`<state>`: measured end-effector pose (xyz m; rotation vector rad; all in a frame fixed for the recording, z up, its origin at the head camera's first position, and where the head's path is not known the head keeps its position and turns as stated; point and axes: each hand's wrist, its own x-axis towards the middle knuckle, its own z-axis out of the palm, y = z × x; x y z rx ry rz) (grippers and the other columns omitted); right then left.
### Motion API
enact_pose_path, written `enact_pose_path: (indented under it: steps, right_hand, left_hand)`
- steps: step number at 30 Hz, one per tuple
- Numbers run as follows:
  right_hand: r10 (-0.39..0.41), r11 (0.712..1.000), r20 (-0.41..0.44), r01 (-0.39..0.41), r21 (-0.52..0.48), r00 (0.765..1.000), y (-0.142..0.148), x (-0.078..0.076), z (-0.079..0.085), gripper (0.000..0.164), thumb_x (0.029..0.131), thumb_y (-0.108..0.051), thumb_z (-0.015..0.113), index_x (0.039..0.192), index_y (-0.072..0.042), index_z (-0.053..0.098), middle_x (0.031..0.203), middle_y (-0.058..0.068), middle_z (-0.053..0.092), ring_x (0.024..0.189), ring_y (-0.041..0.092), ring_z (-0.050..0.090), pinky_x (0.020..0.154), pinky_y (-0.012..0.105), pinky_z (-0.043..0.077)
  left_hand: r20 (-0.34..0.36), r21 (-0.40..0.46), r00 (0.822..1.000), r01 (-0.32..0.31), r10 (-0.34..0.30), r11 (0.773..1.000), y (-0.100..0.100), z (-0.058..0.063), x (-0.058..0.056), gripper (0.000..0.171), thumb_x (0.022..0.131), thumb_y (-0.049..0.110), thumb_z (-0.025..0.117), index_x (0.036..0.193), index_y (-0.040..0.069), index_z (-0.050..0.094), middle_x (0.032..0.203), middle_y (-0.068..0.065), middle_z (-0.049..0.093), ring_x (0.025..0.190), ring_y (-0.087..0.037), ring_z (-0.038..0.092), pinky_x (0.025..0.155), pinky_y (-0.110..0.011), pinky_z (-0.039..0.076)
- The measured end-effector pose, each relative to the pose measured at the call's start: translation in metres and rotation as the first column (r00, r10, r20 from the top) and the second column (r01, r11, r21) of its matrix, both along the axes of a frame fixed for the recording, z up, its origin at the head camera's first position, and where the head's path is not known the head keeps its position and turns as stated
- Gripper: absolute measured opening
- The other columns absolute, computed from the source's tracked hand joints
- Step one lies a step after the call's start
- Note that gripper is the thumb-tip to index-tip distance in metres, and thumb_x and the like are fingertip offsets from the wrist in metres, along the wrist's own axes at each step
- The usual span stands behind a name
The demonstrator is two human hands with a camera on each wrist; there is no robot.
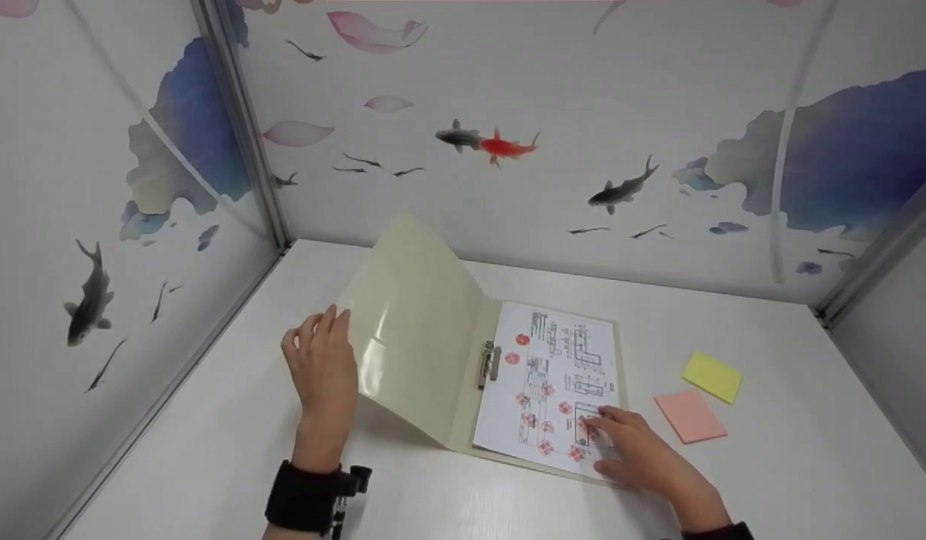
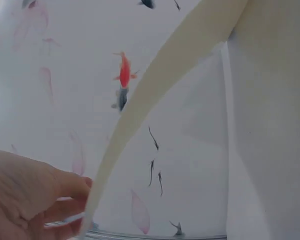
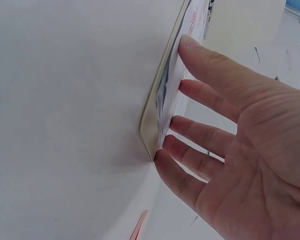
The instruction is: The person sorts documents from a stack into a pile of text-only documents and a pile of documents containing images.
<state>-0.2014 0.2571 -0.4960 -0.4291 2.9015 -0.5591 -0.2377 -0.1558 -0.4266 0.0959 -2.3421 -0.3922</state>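
A pale cream folder (image 1: 473, 330) lies on the white table with its glossy cover (image 1: 422, 300) raised and leaning to the left. Inside it, a metal clip (image 1: 487, 365) sits along the spine beside printed sheets (image 1: 549, 390) bearing drawings and red stamps. The left hand (image 1: 324, 367) touches the cover's free edge with bent, relaxed fingers; its thumb is hidden in the head view. At the sheets' lower right, the right hand (image 1: 643, 454) rests with spread fingers. From the right wrist, its fingertips (image 3: 187, 44) touch the sheets near the folder's edge.
To the right of the folder lie a yellow sticky-note pad (image 1: 712, 377) and a pink sticky-note pad (image 1: 689, 416). White walls (image 1: 553, 97) printed with fish and petals stand at the back and sides, joined by metal corner posts (image 1: 245, 127).
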Motion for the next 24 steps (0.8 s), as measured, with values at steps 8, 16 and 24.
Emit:
enact_pose_path:
  steps: [8,16,24]
  right_hand:
    - [-0.017,1.0,0.012,0.018,-0.014,1.0,0.002,0.001,0.001,0.059,0.074,-0.015,0.081,0.128,-0.007,0.058,0.14,0.021,0.043,0.13,0.042,0.037,0.104,0.055,0.033]
    - [-0.058,0.997,0.028,0.059,-0.044,0.998,0.001,0.003,-0.001,0.059,0.073,-0.013,0.082,0.127,-0.009,0.06,0.142,0.017,0.043,0.131,0.039,0.037,0.104,0.053,0.034]
    - [-0.077,0.996,0.055,0.079,-0.035,0.995,0.0,0.005,0.001,0.059,0.074,-0.014,0.08,0.129,-0.011,0.059,0.144,0.015,0.041,0.133,0.039,0.035,0.105,0.053,0.033]
  left_hand:
    - [0.336,0.026,0.94,0.055,-0.06,0.998,-0.004,-0.018,0.001,0.044,0.086,0.012,0.069,0.119,-0.014,0.056,0.126,-0.035,0.049,0.117,-0.046,0.048,0.086,-0.053,0.049]
    - [0.585,0.098,0.803,0.068,-0.113,0.993,-0.011,-0.033,0.0,0.064,0.094,0.033,0.056,0.128,-0.019,0.042,0.128,-0.039,0.042,0.118,-0.048,0.044,0.087,-0.055,0.047]
    - [0.662,0.153,0.735,0.062,-0.149,0.986,-0.016,-0.045,-0.006,0.068,0.094,0.039,0.054,0.135,-0.013,0.039,0.122,-0.035,0.048,0.108,-0.048,0.052,0.085,-0.056,0.046]
